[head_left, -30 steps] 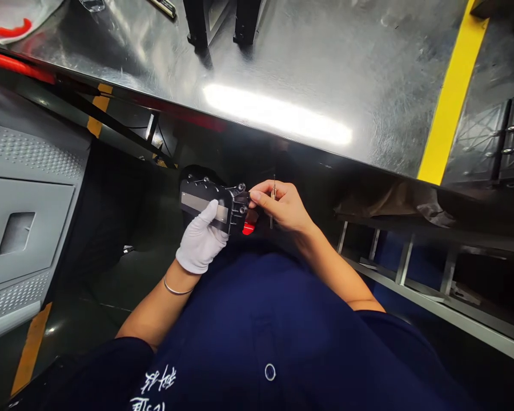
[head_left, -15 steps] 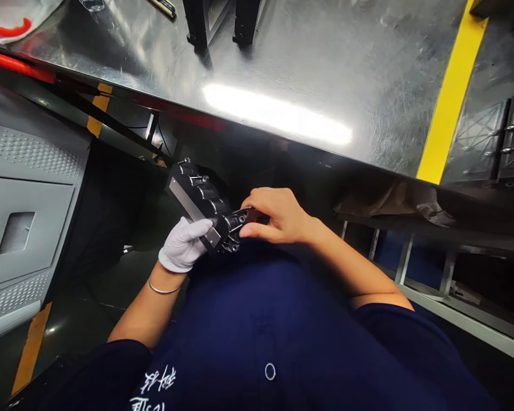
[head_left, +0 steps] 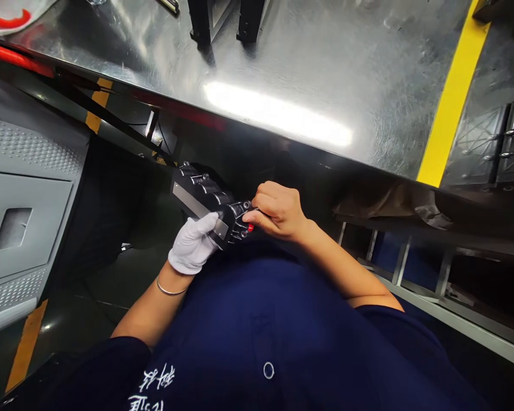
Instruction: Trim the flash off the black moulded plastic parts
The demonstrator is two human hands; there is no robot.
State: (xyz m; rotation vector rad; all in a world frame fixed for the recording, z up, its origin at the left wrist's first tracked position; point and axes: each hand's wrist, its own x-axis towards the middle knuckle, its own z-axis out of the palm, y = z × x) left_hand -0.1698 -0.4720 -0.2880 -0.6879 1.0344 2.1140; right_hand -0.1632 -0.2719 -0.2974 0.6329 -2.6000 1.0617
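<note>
My left hand [head_left: 194, 245], in a white glove, grips a black moulded housing [head_left: 208, 193] by its lower right part, thumb on top. The housing is ribbed, has screw bosses along its edge and carries a flat silver strip [head_left: 191, 204]. It is tilted, with its right end lower. At that end sits my bare right hand [head_left: 278, 210], its fingers curled and the thumb pressed in against the bosses. Whatever is between those fingers is hidden. A small red piece [head_left: 251, 227] shows just under the right thumb.
A shiny metal table [head_left: 317, 74] runs across the top, with black upright legs [head_left: 201, 25] on it and yellow tape [head_left: 453, 97] at right. A grey cabinet [head_left: 23, 220] stands at left. Below the table at right is a metal rack [head_left: 405, 260].
The housing has turned clockwise, its right end now lower. My right hand's fingers have curled closer around that end; the thin metal tool seen in them earlier is out of sight.
</note>
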